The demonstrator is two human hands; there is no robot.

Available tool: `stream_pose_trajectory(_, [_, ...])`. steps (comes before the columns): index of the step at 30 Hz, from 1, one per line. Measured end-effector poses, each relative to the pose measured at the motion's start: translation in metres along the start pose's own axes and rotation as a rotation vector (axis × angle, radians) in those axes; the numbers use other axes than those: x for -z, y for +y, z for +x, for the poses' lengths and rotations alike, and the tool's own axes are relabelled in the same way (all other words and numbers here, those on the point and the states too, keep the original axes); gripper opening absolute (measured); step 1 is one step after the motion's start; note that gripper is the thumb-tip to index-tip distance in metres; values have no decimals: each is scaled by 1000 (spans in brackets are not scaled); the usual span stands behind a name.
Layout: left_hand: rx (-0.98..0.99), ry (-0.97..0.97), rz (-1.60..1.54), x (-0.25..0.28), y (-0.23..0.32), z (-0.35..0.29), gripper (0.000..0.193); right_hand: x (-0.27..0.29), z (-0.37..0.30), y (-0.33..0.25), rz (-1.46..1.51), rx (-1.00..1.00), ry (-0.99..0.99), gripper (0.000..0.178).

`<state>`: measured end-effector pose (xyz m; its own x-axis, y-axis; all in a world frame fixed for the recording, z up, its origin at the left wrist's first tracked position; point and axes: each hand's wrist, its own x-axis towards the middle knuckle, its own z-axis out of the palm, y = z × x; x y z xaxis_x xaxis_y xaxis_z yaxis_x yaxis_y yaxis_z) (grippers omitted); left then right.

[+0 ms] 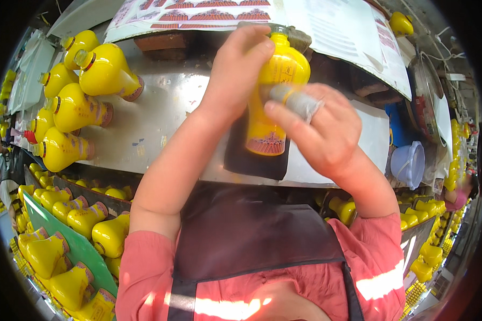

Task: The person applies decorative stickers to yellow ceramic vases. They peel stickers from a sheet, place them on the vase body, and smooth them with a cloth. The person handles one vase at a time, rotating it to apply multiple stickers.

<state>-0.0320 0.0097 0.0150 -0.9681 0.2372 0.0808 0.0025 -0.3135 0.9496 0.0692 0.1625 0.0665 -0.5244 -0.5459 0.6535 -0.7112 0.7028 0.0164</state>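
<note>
A glossy yellow bottle (285,67) with a dark neck and a patterned red and blue band at its base lies on a dark pad, neck pointing away from me. My left hand (241,64) is closed on it at the neck and shoulder. Over the bottle's middle, my right hand (326,125) is bent in a closed shape, slightly blurred. A grey wrapping (300,104) with a yellow band shows at its index finger. Something dark at the fingertips presses on the bottle, too blurred to make out. The dark pad (251,165) sticks out below the bottle.
Several yellow bottles (72,109) lie on the metal table (166,101) at left. Printed decal sheets (214,13) lie on a raised board at the back. A pale bucket (408,165) hangs at right. More bottles fill crates on both sides, beside a green board (64,235).
</note>
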Motion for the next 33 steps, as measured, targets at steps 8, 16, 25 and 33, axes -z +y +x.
stream_pose_trajectory(8, [-114, 34, 378, -5, 0, -4, 41, -9, -3, -31, 146, 71, -53, 15])
stream_pose_trajectory(16, [-261, 66, 448, 2, -25, -3, 36, 6, -16, -12, 206, -98, -169, 27])
stream_pose_trajectory(25, [-143, 102, 220, 0, -30, -16, 37, -23, -81, -15, 353, -282, 192, 28])
stream_pose_trajectory(33, [-256, 30, 385, 4, -23, -26, 55, -29, -58, 19, 717, -1014, 337, 29])
